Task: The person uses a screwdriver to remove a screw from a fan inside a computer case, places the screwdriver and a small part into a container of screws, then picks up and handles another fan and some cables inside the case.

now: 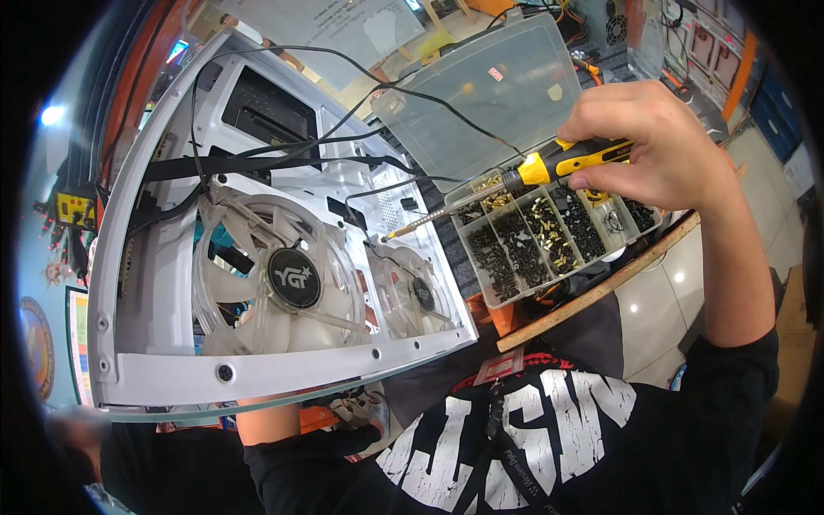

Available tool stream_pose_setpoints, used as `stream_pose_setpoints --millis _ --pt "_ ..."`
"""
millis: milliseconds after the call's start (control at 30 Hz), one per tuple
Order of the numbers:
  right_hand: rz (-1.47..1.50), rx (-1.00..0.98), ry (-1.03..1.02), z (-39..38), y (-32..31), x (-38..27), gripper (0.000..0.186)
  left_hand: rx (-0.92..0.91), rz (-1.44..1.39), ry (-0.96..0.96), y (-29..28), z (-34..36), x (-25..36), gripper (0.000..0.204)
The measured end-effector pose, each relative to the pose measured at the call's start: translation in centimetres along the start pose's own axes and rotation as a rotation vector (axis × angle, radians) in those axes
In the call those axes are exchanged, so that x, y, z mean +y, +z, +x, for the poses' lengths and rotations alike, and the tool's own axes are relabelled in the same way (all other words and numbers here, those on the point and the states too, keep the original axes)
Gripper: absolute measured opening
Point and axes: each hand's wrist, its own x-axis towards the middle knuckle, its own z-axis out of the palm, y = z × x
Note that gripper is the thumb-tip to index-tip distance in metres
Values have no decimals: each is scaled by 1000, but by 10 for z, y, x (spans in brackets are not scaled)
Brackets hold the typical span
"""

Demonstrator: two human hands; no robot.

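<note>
My right hand [648,142] is closed around the black and yellow handle of a screwdriver [554,165]. Its long shaft slants down to the left, with the tip at an upper corner of the smaller clear fan [421,292]. Whether a screw sits at the tip is too small to tell. Both this fan and a larger clear fan [343,296] are in a white computer case [300,367], lying open towards me. My left forearm [268,422] passes under the case's near edge; the case hides the hand and its fingers.
Right of the case, a clear compartment box [489,296] holds several kinds of black and brass screws, its lid [489,86] swung back. Black cables [275,154] loop across the case's upper part. A wooden edge [601,287] runs below the box. A blurred person [163,463] is at lower left.
</note>
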Motion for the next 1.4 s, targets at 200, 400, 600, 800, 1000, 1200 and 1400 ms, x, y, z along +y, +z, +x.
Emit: stream_pose_setpoints --millis 200,400,600,800,1000,1200,1400 --pt "1 -17 23 0 -2 -2 35 -8 -6 7 5 3 0 35" --pt "16 -48 31 1 -2 0 36 2 -2 0 3 -5 1 35" --pt "-75 58 9 -7 8 2 36 5 -7 -3 3 -8 0 36" --pt "-115 109 -18 -10 10 1 37 18 -4 -7 2 -10 5 36" --pt "-242 89 -74 -9 5 -3 34 17 -2 -5 4 -8 2 36" --pt "-158 43 -9 -4 8 3 33 19 -3 -7 7 -8 2 37" --pt "86 -143 106 19 -10 10 30 35 2 -10 4 -15 7 37"
